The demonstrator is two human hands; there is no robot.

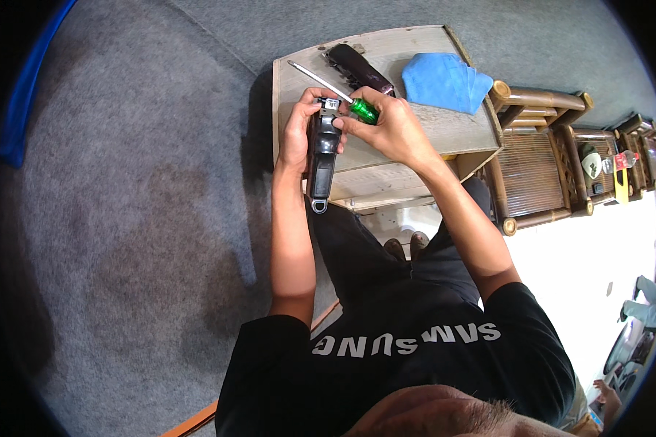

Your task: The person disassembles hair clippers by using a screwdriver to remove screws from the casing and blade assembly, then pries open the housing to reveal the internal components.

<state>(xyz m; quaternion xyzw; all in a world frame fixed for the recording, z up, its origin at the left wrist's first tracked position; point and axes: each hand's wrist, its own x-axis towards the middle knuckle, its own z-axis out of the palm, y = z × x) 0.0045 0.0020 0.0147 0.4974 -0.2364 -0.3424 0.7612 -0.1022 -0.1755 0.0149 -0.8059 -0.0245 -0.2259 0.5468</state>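
My left hand (296, 136) is closed round a black hair clipper (321, 156), held upright over the near left part of a small wooden table (393, 149). The clipper's blade end points away from me, and a metal hanging loop is at its near end. In my right hand (395, 130) is a screwdriver (364, 111) with a green see-through handle. Its long shaft slants up to the left, past the clipper's head. The right thumb reaches to the clipper's body. A second, dark clipper (358, 68) lies on the table just beyond both hands.
A folded blue cloth (446, 81) lies at the table's right. Bamboo chairs (532, 167) stand to the right, one bearing a plastic bottle (621, 162) and a cap (591, 162). Grey carpet (146, 218) spreads leftward. Another person's hand (606, 397) shows at the lower right.
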